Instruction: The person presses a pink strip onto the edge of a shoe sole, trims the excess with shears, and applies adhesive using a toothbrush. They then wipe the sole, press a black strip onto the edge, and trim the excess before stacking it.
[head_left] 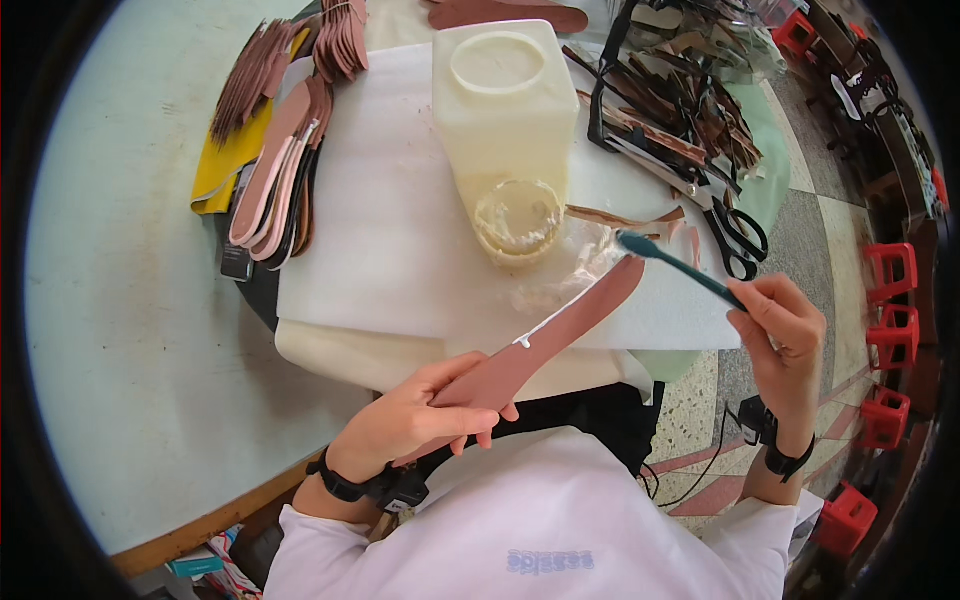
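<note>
My left hand (425,415) is closed around the narrow end of a pinkish-brown insole (560,335), which slants up to the right. White glue (545,325) runs in a line along the insole's upper edge. Between thumb and fingers, my right hand (780,325) grips a dark teal toothbrush (685,268). Its bristle end is at the insole's far tip; whether it touches cannot be made out. Beyond the insole, a translucent plastic jug (510,110) lies toward me, and a whitish round opening (520,215) at its near end is smeared with glue.
Stacked insoles (285,170) and a yellow sheet (225,160) sit at the left of the white padded surface (370,230). Black-handled scissors (735,235) and a heap of leather strips (690,90) lie to the right. Red stools (890,335) stand on the floor beyond.
</note>
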